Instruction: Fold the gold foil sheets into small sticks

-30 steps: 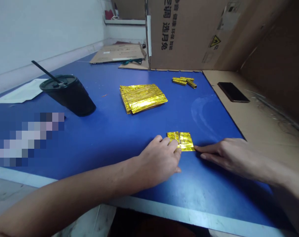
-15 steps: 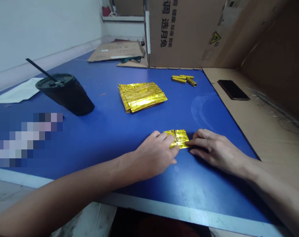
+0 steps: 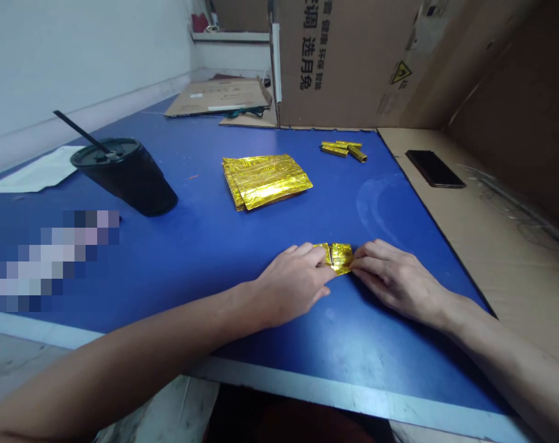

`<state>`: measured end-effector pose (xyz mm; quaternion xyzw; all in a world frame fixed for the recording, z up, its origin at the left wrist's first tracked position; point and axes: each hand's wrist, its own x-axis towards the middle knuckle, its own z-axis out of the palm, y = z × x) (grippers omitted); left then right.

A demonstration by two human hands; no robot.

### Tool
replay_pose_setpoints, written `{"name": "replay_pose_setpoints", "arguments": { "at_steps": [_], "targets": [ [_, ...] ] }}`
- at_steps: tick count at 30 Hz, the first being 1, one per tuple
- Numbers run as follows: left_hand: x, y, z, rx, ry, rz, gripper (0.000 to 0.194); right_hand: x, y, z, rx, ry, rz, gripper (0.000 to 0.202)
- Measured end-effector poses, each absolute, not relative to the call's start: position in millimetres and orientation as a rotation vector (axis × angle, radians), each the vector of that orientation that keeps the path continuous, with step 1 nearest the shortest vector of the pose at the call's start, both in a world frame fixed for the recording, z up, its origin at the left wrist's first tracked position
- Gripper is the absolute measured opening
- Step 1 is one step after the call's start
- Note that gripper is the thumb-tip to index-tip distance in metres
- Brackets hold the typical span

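A small folded piece of gold foil paper [image 3: 341, 257] lies on the blue table close in front of me, with a slit or seam between its two flaps. My left hand [image 3: 295, 283] is closed on its left part, fingers over the top and hiding much of that side. At the right edge, my right hand [image 3: 393, 277] pinches the paper between thumb and fingers. Farther back rests a stack of larger gold foil sheets [image 3: 273, 181], slightly fanned. Several narrow folded gold strips [image 3: 344, 149] lie beyond it to the right.
A dark tumbler [image 3: 136, 181] with a black straw stands at the left, near a white sheet [image 3: 34, 171]. On cardboard at the right lies a black phone [image 3: 434, 168]. A large cardboard panel [image 3: 353, 67] rises at the back, beside flat cardboard pieces [image 3: 219, 95].
My right thumb has closed up against the fingers at the paper's right edge. The paper's near edge has lifted or folded a little and the gap between its flaps looks wider.
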<state>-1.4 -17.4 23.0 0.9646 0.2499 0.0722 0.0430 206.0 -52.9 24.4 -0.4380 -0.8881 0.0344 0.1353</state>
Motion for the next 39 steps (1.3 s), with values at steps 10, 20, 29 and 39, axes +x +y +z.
{"name": "replay_pose_setpoints", "arguments": {
  "at_steps": [10,20,29,39],
  "targets": [
    [1,-10,14,2.774,0.765,0.407,0.017,202,-52,32,-1.410,-2.373,0.319,0.019],
    [7,-3,15,2.735,0.873,0.384,0.014,199,-55,34,-1.607,-2.305,0.354,0.022],
    [7,2,17,2.717,0.902,0.392,0.011,196,-47,33,-1.727,-2.197,0.472,0.018],
    [11,9,30,2.455,0.995,0.286,0.013,201,-44,32,-1.752,-2.071,0.670,0.014]
  ]
}}
